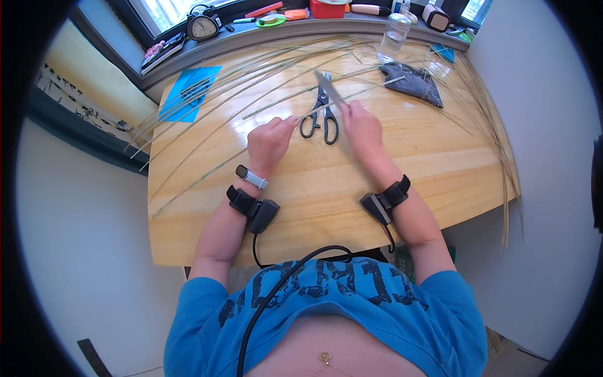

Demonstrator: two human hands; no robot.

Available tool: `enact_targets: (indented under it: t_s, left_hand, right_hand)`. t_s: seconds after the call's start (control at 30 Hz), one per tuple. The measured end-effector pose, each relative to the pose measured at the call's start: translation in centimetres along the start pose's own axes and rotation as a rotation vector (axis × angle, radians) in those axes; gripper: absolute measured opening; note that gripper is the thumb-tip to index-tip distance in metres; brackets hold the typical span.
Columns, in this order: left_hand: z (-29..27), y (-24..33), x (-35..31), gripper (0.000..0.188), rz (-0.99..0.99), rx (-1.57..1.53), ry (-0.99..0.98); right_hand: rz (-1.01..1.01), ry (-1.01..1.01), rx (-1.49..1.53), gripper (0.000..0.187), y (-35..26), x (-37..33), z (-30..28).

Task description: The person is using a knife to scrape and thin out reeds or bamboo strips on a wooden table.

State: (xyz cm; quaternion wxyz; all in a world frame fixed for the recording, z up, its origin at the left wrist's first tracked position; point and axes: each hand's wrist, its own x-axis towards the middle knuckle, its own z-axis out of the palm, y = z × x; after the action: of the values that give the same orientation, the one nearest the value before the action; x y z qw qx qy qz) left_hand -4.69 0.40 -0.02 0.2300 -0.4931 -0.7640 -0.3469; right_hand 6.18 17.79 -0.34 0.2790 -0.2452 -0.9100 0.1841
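Observation:
My left hand point(270, 143) is closed in a pinch on a thin, pale green-brown strip, like split bamboo or reed. The strip point(213, 172) trails from it down to the table's left side and also runs on toward my other hand. In my right hand point(364, 129) is a knife point(329, 88), its grey blade pointing up and left, close to the strip. Whether the edge touches it I cannot tell. Black-handled scissors point(324, 112) lie between my hands, their tips partly behind the blade.
Many long strips point(251, 68) spread across the wooden table point(301, 201), with more hanging off its right edge. A blue sheet point(182, 107), a dark bag point(413, 83) and a clear bottle point(394, 39) lie farther back. An alarm clock point(203, 26) stands on the windowsill.

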Motion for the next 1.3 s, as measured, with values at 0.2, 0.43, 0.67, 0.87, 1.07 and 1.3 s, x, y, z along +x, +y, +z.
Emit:
enact_targets:
  t_s: [0.2, 0.43, 0.67, 0.87, 1.07, 1.3]
  left_hand:
    - [0.4, -0.1, -0.1, 0.007, -0.008, 0.008, -0.003]
    - [-0.2, 0.4, 0.3, 0.014, 0.11, 0.041, 0.001]
    - [-0.3, 0.8, 0.5, 0.022, 0.197, 0.075, 0.026]
    - [-0.4, -0.4, 0.3, 0.022, 0.075, 0.073, -0.072]
    - [-0.4, -1.1, 0.2, 0.016, 0.047, -0.156, -0.184]
    - [-0.4, -1.1, 0.3, 0.011, -0.002, -0.164, -0.119]
  right_hand:
    - [-0.146, -0.02, 0.097, 0.03, -3.0, -2.2, 1.0]
    - [0.449, -0.171, 1.246, 0.026, -0.7, 0.4, -1.2]
    - [0.533, -0.051, 1.311, 0.023, 0.2, 1.0, -2.2]
    - [0.566, 0.059, 1.3, 0.024, 5.0, 2.8, -3.5]
    - [0.567, 0.113, 1.037, 0.031, 6.5, 3.6, -4.9]
    - [0.182, 0.21, -0.014, 0.043, 6.4, 2.7, -2.4]
